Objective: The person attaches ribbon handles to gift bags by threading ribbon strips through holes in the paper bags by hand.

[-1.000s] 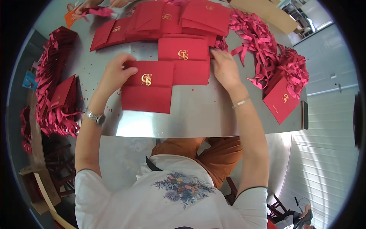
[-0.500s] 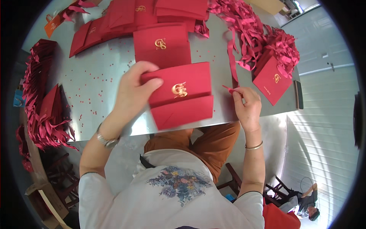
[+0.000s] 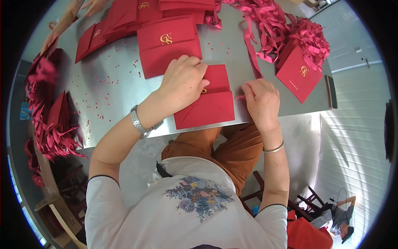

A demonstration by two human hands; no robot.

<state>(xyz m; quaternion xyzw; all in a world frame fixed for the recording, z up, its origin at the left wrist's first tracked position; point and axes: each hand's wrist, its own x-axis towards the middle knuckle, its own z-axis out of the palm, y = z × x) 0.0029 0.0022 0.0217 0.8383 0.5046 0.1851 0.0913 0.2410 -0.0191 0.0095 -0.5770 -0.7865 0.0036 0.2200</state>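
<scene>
A flat red paper gift bag (image 3: 207, 110) with a folded bottom panel and a gold emblem lies at the table's near edge. My left hand (image 3: 183, 81) rests over its upper left part, fingers curled and thumb tip near the emblem. What those fingers pinch, if anything, is hidden under the hand. Just right of the bag, my right hand (image 3: 262, 99) has its fingers closed on a red ribbon (image 3: 253, 56). A short ribbon end sticks out toward the bag, and the long part runs up to a ribbon heap (image 3: 265, 29).
More flat red bags (image 3: 168, 52) are stacked beyond my left hand. At the right, a bag (image 3: 299, 74) lies by the ribbon heap. Bags with ribbons (image 3: 54, 128) line the left edge. Another person's hands (image 3: 95, 6) reach in at the upper left. Red dots speckle the metal table (image 3: 124, 89).
The bag has come down onto the table near the edge. My left hand has moved right, from its left edge to over its upper part. Another person's hands have appeared at upper left.
</scene>
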